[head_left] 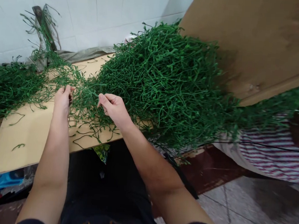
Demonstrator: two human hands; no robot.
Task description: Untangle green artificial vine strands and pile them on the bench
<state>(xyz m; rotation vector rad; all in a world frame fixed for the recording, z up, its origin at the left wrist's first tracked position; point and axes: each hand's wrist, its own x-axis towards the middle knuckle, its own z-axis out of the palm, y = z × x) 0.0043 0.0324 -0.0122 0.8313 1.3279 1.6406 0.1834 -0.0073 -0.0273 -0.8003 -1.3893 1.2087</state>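
My left hand point(64, 97) is closed in a pinch above the cardboard, at the left side of a thin scatter of green stems point(85, 99). Whatever lies between its fingertips is too small to make out. Thumb and forefinger of my right hand point(112, 108) are pressed together at the end of a thin green stem point(95, 93) that reaches left over the scatter. Close by on the right rises a big heap of green stems point(165, 78), thin and wiry with small forked tips; they look like plastic.
Another pile of stems point(7, 85) lies at the left on the cardboard sheet point(28, 125). An upright bar point(44, 26) with stems hanging on it stands by the tiled wall point(77, 8). A large cardboard panel point(260, 41) leans over the heap's right side. Striped cloth point(274, 154) shows below.
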